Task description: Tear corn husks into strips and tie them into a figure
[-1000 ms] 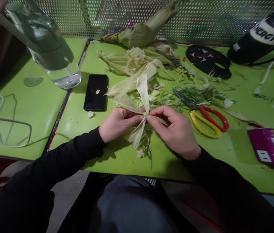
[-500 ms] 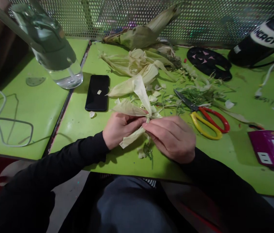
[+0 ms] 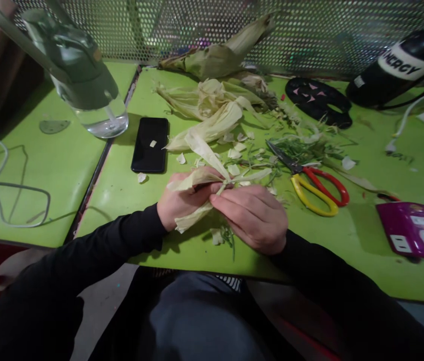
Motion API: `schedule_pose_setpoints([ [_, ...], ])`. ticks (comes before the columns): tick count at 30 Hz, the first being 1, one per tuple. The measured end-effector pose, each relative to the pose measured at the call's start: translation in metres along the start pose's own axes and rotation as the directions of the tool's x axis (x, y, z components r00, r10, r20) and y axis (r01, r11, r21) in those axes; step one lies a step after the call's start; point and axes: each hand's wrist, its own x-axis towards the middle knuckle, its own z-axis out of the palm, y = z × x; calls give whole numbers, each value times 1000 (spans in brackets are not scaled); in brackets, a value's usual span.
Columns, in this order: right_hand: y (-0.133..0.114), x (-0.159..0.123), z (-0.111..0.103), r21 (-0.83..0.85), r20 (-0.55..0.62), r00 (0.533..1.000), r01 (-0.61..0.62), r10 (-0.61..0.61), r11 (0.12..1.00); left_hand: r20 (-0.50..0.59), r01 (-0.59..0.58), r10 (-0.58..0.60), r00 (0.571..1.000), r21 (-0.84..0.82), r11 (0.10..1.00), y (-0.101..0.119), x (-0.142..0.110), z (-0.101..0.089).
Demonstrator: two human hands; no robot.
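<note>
Pale corn husk strips (image 3: 206,152) are joined at a small knot-like centre and fan out in several directions. My left hand (image 3: 185,198) is closed around them from the left, its thumb near the centre. The fingers of my right hand (image 3: 255,215) pinch the piece just below the centre; their tips partly hide what they grip. Under the hands lies a small scrap of husk with green shreds (image 3: 222,236). Right of the hands rest scissors (image 3: 311,183) with one red and one yellow handle. More corn husks (image 3: 212,125) lie behind.
A black phone (image 3: 150,145) lies left of the husks, beside a water bottle (image 3: 101,110). At the right are a purple box (image 3: 415,230), a black palette-shaped object (image 3: 317,100) and a black bottle (image 3: 388,70). A perforated screen (image 3: 309,40) bounds the green table (image 3: 114,200).
Both hands have shifted slightly left with the husk piece. Its upright strip now leans further left, and another strip sticks out to the right over my right hand.
</note>
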Motion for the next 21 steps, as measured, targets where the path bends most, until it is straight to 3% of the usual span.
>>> schedule_pose_setpoints([
  [2,4,2,-4,-8,15,1000,-8,8,1000,7,2,-2,1000,-49,999,0,3,-2],
  [4,9,6,-10,-48,2,995,-98,98,994,20,32,-30,999,-149,988,3,6,-3],
  [7,13,9,-16,-97,42,958,-280,285,955,83,158,-140,987,-284,946,9,9,-3],
  [9,13,9,-16,-80,106,936,-327,335,942,104,232,-208,973,-351,907,13,10,-2],
  [16,4,6,-9,33,130,930,-352,345,936,207,422,-368,906,-487,765,18,7,0],
  [21,3,6,-10,98,126,949,-301,289,948,176,375,-333,926,-525,764,23,5,2],
])
